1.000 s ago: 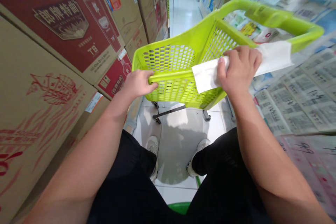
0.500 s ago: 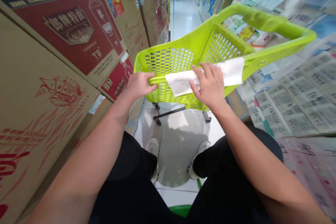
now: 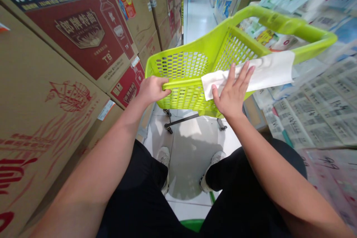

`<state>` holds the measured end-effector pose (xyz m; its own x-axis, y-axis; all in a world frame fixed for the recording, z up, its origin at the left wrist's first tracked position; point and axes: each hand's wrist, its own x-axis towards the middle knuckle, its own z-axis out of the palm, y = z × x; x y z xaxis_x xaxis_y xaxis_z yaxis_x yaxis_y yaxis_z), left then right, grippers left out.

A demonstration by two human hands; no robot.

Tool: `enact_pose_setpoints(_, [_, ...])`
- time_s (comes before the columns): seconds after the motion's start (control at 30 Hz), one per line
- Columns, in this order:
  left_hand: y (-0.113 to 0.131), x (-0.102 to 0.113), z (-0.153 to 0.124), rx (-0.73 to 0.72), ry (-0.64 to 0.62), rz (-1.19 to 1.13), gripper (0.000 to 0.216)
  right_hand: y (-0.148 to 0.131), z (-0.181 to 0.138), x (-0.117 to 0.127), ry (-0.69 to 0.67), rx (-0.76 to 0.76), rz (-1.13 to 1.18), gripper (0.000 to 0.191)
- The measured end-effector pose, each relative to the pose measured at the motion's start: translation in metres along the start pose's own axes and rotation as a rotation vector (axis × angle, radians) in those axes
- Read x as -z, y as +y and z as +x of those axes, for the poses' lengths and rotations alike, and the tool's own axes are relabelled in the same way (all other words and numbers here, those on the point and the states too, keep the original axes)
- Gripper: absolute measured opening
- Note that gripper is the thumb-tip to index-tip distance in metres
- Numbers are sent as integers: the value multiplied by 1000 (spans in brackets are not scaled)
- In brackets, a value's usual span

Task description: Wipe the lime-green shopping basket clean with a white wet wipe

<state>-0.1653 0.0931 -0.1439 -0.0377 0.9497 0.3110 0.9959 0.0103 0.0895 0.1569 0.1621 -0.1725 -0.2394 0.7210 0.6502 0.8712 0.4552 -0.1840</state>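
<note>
A lime-green plastic shopping cart (image 3: 181,65) with perforated walls stands in front of me in a narrow aisle. My left hand (image 3: 152,89) is wrapped round its near rim at the left corner. My right hand (image 3: 232,91) lies flat, fingers stretched out, pressing a white cloth (image 3: 267,70) against the cart's right rim and side. The cloth stretches along that rim toward the green handle bar (image 3: 281,22). No goods show inside the basket.
Stacked cardboard cartons (image 3: 69,63) with red print wall off the left side. Shelves of packaged goods (image 3: 320,96) line the right. White tiled floor (image 3: 192,145) shows below the cart, with my shoes (image 3: 163,156) on it. The aisle runs on ahead.
My right hand slid the cloth leftward along the rim, then back toward the right, and its fingers went from curled over the cloth to flat. My left hand kept its grip.
</note>
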Motion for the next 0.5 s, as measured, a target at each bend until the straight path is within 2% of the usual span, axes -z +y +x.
enact_pose_setpoints(0.1, [-2, 3, 1, -7, -14, 9, 26, -11, -9, -5, -7, -11, -1, 98])
enact_pose_setpoints(0.2, [-4, 5, 0, -6, -32, 11, 27, -10, -9, -3, -26, 1, -1, 98])
enact_pose_setpoints(0.33, [-2, 3, -2, -13, -19, 13, 31, 9, 6, 16, -42, 6, -39, 94])
enact_pose_setpoints(0.43, [1, 0, -3, -32, 0, 36, 34, 25, 20, 32, 2, -28, -61, 85])
enact_pose_setpoints(0.5, [5, -2, -2, -30, 9, 54, 35, 25, 22, 34, 14, -32, -54, 83])
